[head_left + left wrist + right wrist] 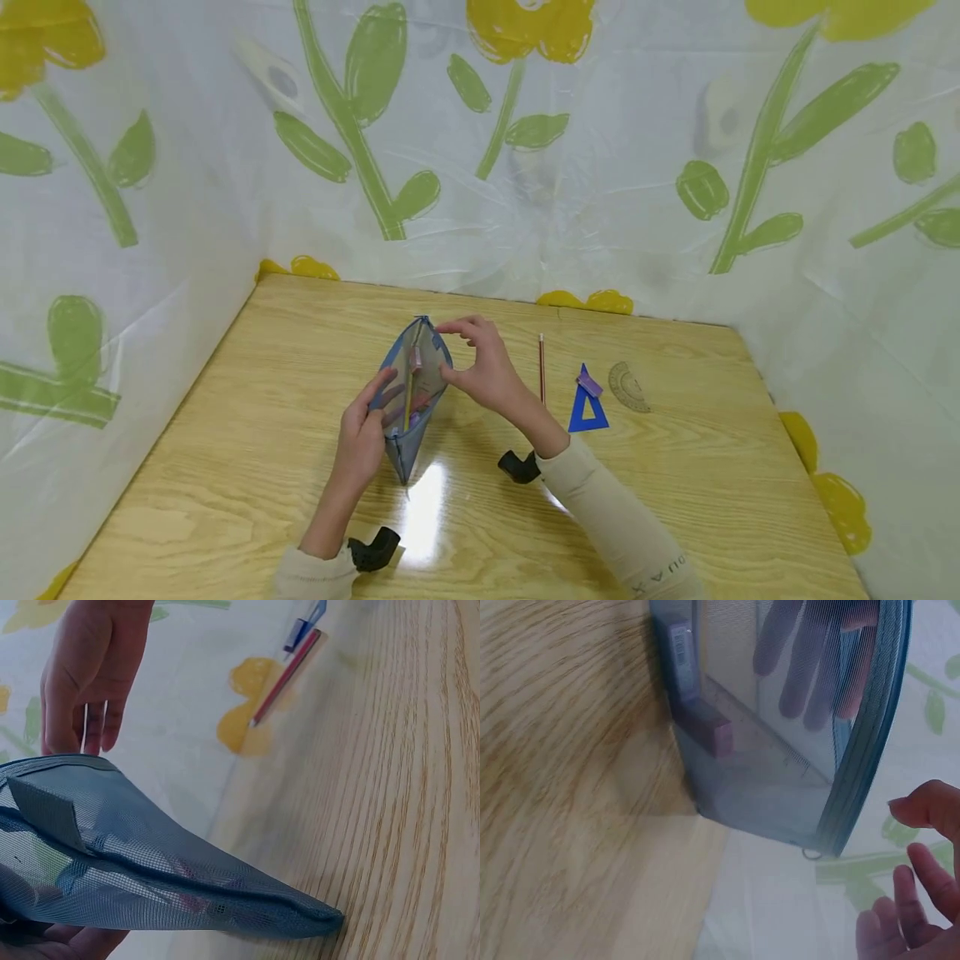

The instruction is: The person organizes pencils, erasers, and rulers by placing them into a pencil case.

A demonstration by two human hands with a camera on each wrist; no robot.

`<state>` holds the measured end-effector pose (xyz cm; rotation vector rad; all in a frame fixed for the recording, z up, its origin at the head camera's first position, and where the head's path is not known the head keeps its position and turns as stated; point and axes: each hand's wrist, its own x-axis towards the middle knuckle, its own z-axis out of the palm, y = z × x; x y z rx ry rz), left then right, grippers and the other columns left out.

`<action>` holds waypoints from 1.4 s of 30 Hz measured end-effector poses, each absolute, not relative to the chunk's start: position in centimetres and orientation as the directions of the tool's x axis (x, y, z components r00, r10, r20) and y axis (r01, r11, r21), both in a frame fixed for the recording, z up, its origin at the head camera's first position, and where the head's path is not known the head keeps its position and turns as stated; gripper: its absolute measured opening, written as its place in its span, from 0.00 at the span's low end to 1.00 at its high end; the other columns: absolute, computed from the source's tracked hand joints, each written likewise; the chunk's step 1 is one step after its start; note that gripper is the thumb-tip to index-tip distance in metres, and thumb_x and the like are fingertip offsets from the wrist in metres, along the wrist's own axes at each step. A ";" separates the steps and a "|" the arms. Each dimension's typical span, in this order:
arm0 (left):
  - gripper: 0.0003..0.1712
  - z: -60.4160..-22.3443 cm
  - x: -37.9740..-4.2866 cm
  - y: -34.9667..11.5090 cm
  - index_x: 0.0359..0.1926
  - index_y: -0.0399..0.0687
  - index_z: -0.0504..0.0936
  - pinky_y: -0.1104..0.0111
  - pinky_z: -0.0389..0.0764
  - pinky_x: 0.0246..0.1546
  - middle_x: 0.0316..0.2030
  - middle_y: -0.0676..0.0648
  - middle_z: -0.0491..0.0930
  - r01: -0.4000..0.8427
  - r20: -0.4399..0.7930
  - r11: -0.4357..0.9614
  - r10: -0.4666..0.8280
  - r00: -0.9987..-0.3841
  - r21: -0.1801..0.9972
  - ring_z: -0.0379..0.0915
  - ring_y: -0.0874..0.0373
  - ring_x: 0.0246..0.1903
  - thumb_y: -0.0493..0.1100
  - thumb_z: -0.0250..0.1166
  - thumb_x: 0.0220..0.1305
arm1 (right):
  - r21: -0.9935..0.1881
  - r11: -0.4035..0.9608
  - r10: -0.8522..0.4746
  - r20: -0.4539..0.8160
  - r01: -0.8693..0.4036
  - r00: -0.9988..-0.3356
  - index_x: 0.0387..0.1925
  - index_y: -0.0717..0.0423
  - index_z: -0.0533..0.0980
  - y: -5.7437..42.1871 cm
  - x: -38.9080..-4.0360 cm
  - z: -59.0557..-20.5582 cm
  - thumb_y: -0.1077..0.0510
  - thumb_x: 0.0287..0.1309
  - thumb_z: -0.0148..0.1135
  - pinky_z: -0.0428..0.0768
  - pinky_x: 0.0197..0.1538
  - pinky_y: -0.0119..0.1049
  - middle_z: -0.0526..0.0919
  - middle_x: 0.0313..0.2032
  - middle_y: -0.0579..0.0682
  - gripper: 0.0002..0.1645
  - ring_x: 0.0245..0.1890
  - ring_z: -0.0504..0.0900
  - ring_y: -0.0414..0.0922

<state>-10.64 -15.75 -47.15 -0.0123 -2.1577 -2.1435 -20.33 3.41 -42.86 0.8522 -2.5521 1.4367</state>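
Note:
A blue-grey mesh pencil case [405, 458] stands unzipped on the table, its mouth spread wide. My left hand [362, 433] grips its left side, with the fingers reaching over the rim; they show through the mesh in the right wrist view. Inside lie a yellow pencil [408, 400], an eraser [681, 656] with a barcode, a second eraser [705, 727] and a clear ruler-like piece [769, 727] with a straight marked edge. My right hand [483, 367] is beside the right rim, thumb and fingers spread apart and holding nothing. In the right wrist view a gap shows between it and the case.
Right of the case lie a red pencil [542, 367], a blue set square [592, 422] with a purple eraser [589, 383] on it, and a clear protractor [628, 387]. Flower-printed white sheeting [600, 217] walls in the wooden table [225, 467] at back and sides.

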 end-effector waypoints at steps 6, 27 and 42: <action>0.34 -47.0 -10.5 -15.7 0.75 0.27 0.57 0.49 0.73 0.65 0.73 0.30 0.61 0.086 0.086 0.002 -0.070 -0.994 0.996 0.64 0.32 0.69 0.24 0.32 0.68 | -0.773 0.361 -0.383 0.388 -0.523 -0.838 0.58 0.56 0.79 4.7 -19.9 -43.6 0.66 0.56 0.70 0.77 0.56 0.53 0.81 0.54 0.54 0.26 0.53 0.75 0.53; 0.35 -47.2 -10.3 -16.0 0.77 0.29 0.53 0.69 0.79 0.61 0.74 0.32 0.59 0.060 0.060 0.007 -0.069 -0.996 0.998 0.63 0.36 0.70 0.26 0.30 0.70 | -0.886 0.329 -0.314 0.222 -0.325 -0.923 0.60 0.58 0.77 9.6 -18.7 -46.6 0.66 0.63 0.66 0.80 0.56 0.57 0.81 0.52 0.58 0.24 0.53 0.78 0.62; 0.35 -46.9 -10.0 -16.0 0.78 0.31 0.53 0.61 0.78 0.63 0.74 0.34 0.59 0.052 0.053 0.027 -0.064 -0.997 0.998 0.64 0.37 0.70 0.26 0.30 0.70 | -0.870 0.482 -0.162 0.023 -0.100 -0.987 0.67 0.64 0.70 13.5 -19.5 -46.5 0.66 0.63 0.65 0.81 0.52 0.49 0.73 0.61 0.67 0.31 0.54 0.75 0.62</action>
